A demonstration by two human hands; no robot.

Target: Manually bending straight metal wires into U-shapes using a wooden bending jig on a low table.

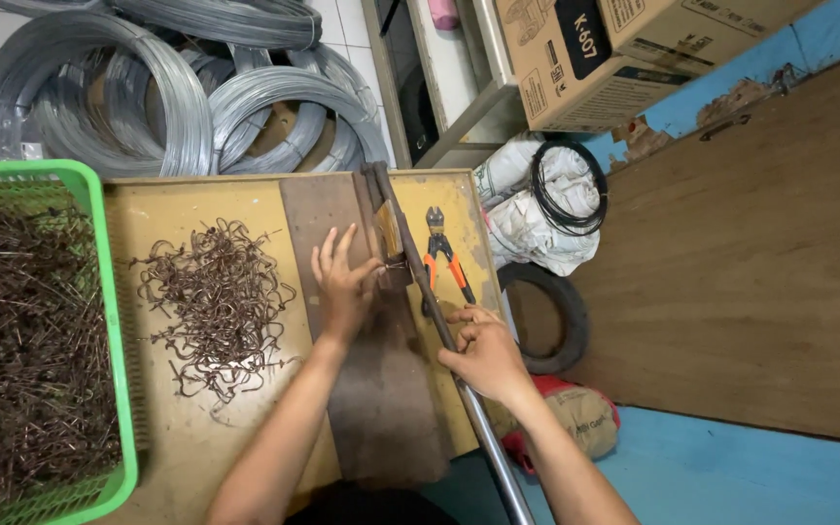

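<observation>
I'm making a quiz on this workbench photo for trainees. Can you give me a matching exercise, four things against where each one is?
Things:
1. green basket
2. pile of bent wire hooks
3. orange-handled cutters
4. right hand

Places:
A. on the long metal lever bar
B. at the bench's left end, full of straight wire pieces
C. loose on the bench top, left of the left hand
D. lying on the bench just beyond the lever bar

Pairs: 1-B, 2-C, 3-D, 4-A
</observation>
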